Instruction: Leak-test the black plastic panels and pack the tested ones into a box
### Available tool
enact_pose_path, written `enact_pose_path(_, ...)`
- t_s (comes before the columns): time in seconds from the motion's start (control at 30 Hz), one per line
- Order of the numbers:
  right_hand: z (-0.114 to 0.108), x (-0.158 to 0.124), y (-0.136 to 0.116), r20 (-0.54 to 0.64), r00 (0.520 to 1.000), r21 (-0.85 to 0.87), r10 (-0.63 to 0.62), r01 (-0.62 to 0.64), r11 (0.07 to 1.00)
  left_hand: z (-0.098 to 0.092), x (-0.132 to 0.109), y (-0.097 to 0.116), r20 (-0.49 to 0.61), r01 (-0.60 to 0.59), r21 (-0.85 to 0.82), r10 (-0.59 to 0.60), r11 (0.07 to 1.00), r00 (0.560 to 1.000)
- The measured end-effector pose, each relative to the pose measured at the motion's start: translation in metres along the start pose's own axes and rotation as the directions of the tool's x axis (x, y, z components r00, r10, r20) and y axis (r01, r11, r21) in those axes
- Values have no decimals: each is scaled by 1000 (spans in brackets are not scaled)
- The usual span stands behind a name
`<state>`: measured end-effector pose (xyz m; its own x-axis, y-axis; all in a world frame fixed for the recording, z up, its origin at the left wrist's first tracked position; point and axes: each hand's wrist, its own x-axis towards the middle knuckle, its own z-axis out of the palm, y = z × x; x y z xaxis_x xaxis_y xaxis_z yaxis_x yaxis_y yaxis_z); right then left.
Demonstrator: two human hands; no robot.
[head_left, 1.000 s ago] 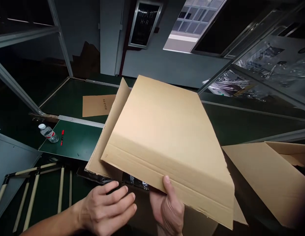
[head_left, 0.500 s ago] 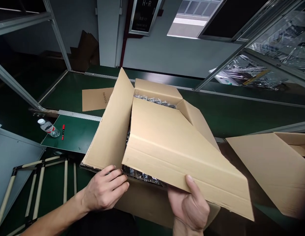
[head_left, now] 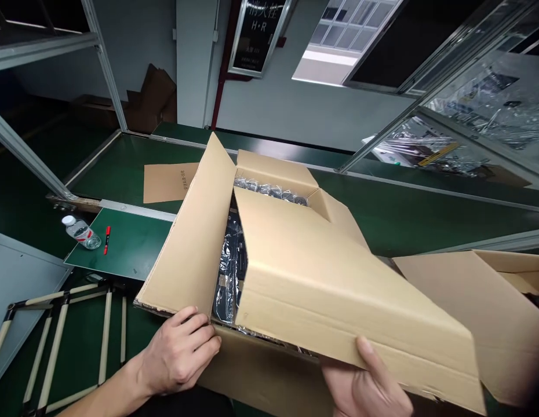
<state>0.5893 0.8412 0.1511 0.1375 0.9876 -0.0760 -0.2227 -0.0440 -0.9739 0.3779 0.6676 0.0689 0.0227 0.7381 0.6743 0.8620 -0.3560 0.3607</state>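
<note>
An open cardboard box (head_left: 269, 359) tilts in front of me, its left flap (head_left: 189, 243) raised. Inside lie dark items in clear plastic wrap (head_left: 226, 278), showing at the left and far ends. A creased cardboard sheet (head_left: 321, 255) covers most of the opening and sticks out past the right side. My right hand (head_left: 367, 379) holds the sheet's near edge, thumb on top and fingers hidden underneath. My left hand (head_left: 180, 350) is closed over the box's near left edge, at the foot of the raised flap.
Another open carton (head_left: 465, 313) stands at the right. On the green bench at the left are a water bottle (head_left: 82, 233), a red marker (head_left: 107, 240) and a flat cardboard piece (head_left: 165, 184). A pipe frame (head_left: 56, 341) stands lower left. Metal posts (head_left: 106, 75) rise around the bench.
My right hand has moved right and down with the cardboard sheet, uncovering more wrapped items on the left. My left hand stays at the box edge. The whole view has shifted slightly.
</note>
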Motion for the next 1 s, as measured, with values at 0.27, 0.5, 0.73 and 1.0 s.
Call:
enact_pose_path(0.27, -34, -4, 6, -51, 982, -36, 184, -185, 982, -1, 4, 15, 60, 137, -4, -137, 991, 989)
enact_pose_path(0.5, -46, -20, 1, 8, 987, -34, 163, -162, 986, 0, 5, 24, 213, 520, -302, -475, 799, 854)
enact_pose_path(0.73, -41, -11, 5, 49, 996, 11, 68, -69, 998, 5, 14, 20, 435, 694, -417, -541, 587, 719)
enact_pose_path(1.0, -48, -1, 13, 159, 986, 54, 40, -49, 997, 13, 11, 27, 429, 736, -547, -622, 398, 656)
